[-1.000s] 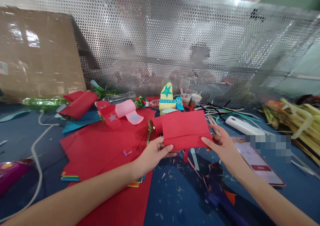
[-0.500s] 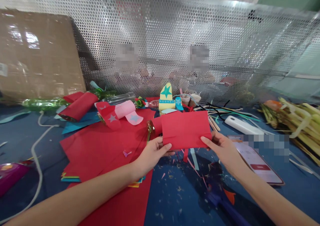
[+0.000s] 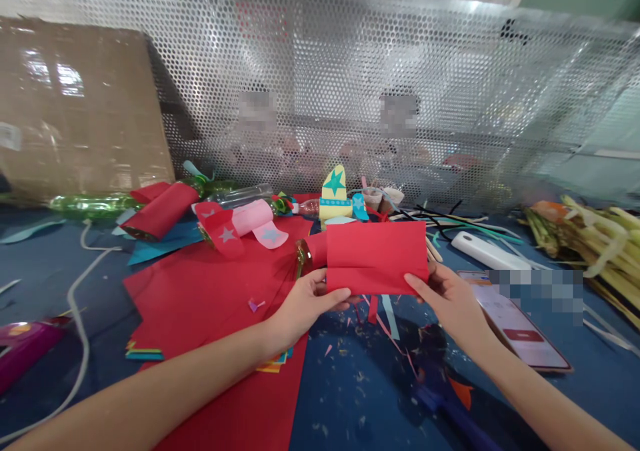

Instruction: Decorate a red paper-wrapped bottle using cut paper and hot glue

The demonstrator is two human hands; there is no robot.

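A red sheet of paper [image 3: 377,246] is held up between both hands, with a crease running across its lower part. My left hand [image 3: 313,304] pinches its lower left corner, thumb in front and fingers behind. At the lower right corner my right hand [image 3: 450,301] grips it the same way. Just behind the sheet's left edge lies a bottle wrapped in red paper [image 3: 315,250], its glassy end [image 3: 303,256] showing. Larger red sheets [image 3: 200,298] spread over the table to the left, on top of some coloured sheets [image 3: 145,352].
Paper-wrapped bottles [image 3: 163,211] and a yellow star-marked paper piece [image 3: 335,191] stand along the back, before a perforated metal screen [image 3: 320,58]. Right are a phone [image 3: 520,331], a white device [image 3: 487,251] and dried stalks [image 3: 595,238]. A blue tool [image 3: 445,398] lies in front.
The lower strip of the red paper now stands out more clearly below a crease. Both hands keep their hold, and the view has shifted slightly.
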